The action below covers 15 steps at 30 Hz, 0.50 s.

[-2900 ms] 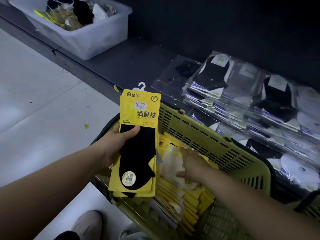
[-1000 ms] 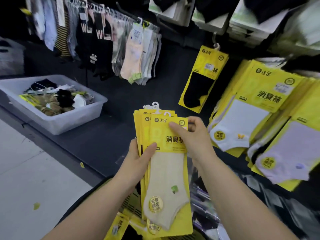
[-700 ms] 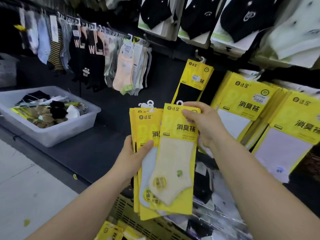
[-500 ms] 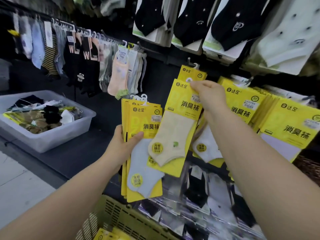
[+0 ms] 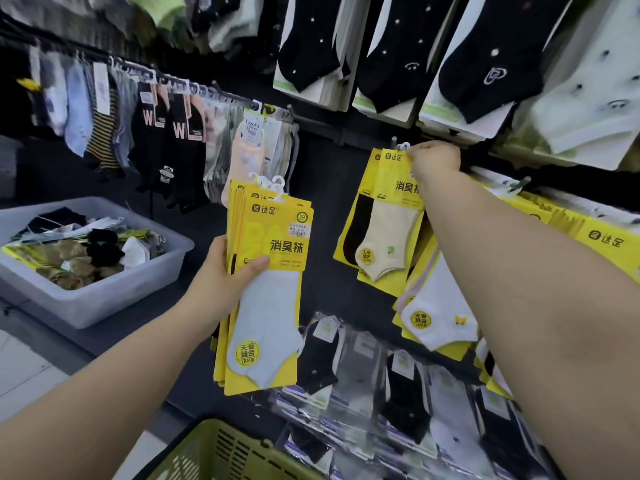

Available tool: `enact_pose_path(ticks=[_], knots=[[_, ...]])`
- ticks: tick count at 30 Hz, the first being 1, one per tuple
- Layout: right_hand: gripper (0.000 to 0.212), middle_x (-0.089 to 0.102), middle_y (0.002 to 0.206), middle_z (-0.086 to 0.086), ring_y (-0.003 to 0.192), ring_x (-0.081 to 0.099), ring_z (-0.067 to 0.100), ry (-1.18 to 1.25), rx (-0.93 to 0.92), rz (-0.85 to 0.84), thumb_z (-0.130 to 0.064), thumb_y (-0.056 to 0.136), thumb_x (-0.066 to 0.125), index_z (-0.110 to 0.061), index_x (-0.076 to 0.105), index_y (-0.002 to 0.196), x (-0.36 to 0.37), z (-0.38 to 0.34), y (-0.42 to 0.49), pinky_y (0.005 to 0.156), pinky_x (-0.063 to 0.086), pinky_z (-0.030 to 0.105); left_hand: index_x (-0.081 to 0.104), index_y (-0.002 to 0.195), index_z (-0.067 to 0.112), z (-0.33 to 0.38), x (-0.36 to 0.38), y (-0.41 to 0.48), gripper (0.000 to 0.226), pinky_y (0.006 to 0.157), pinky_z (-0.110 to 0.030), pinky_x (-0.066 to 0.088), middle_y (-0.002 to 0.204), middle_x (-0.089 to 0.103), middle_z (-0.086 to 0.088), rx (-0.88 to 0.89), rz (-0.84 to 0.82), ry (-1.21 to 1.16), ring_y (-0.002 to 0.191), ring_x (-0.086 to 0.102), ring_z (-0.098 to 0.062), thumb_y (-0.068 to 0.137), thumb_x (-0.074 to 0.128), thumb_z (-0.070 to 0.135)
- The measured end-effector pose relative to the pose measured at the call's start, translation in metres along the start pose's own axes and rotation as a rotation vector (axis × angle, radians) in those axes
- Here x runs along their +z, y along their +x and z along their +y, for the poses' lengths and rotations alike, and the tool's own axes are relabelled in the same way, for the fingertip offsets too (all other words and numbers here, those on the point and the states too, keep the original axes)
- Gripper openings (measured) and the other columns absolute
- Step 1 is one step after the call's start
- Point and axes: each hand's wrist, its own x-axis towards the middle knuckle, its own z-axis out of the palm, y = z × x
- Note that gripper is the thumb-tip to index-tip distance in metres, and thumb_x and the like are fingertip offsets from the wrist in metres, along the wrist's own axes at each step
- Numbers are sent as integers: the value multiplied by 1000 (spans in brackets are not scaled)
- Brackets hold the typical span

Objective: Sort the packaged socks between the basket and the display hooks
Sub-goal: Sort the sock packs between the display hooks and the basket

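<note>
My left hand (image 5: 221, 282) grips a stack of several yellow sock packs (image 5: 266, 299); the front one shows a pale grey sock. My right hand (image 5: 433, 161) pinches the top of a yellow pack with a beige sock (image 5: 388, 237), holding its white hanger at a display hook (image 5: 398, 143) on the dark wall. A black-sock pack hangs just behind it. Whether the hanger sits on the hook I cannot tell. The yellow-green basket (image 5: 221, 452) shows only its rim at the bottom edge.
More yellow packs (image 5: 440, 317) hang to the right under my right arm. Clear-wrapped socks (image 5: 398, 386) lie stacked on the shelf below. A translucent bin (image 5: 104, 299) of mixed socks sits at the left. Loose socks hang on a rail (image 5: 173, 88) above it.
My right hand lifted the beige-sock pack off the stack and carried it up and right to the hook. My left hand kept the stack, now with the grey sock in front.
</note>
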Motion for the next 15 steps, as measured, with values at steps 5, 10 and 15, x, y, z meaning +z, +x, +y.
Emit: enact_pose_path(ticks=[5,10,15], knots=[[27,48,69,-9,59,45,5,99,0,-37,-17,90,54,-27,48,65,1,6,9,61,44,21,41,120,35,6,5,2,64,61,-19,52,103,65,17,-22,-30,-40,84,67,-1,65,65,56],[28,48,60,-4,64,48,19,66,-114,66,-15,87,54,-17,51,59,6,10,7,60,40,26,41,124,33,15,7,10,70,62,-23,53,105,66,15,-37,-71,-89,86,68,-4,63,65,56],[23,52,61,-5,60,48,14,149,-119,73,-17,85,56,-22,57,63,5,16,-1,55,39,23,42,123,33,20,6,19,72,64,-25,56,106,68,13,-36,-114,-99,85,71,-6,60,67,58]])
